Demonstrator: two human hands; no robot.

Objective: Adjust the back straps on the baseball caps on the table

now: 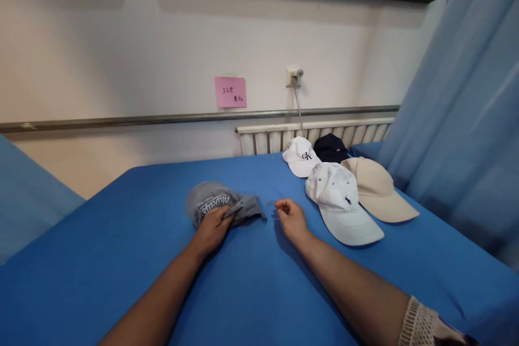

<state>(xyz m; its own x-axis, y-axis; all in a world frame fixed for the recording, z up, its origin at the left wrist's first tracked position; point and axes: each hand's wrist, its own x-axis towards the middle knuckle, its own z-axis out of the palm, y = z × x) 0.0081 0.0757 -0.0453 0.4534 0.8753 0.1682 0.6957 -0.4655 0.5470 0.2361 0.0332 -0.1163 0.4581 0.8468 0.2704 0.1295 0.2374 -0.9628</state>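
Note:
A grey baseball cap (pixel 208 197) with white lettering lies partly crumpled on the blue-covered surface. My left hand (pixel 213 228) is closed around its near edge, thumb on top of the folded fabric. To the right, just past the cap's crumpled end, my right hand (pixel 292 220) hovers low over the blue cover, apart from the cap. Its fingers are curled together; a faint, blurred clear bit shows by the fingertips, too small to name. Nearest to that hand is a white cap (pixel 334 189) with a dark horse-rider emblem, its brim towards me.
Behind it stand a smaller white cap (pixel 300 154) with black letters and a navy cap (pixel 330 147). A beige cap (pixel 371 184) sits at the right. A radiator (pixel 273 140), metal rail (pixel 170 119) and plugged-in socket (pixel 292 78) line the wall. Blue curtains (pixel 458 92) hang at the sides.

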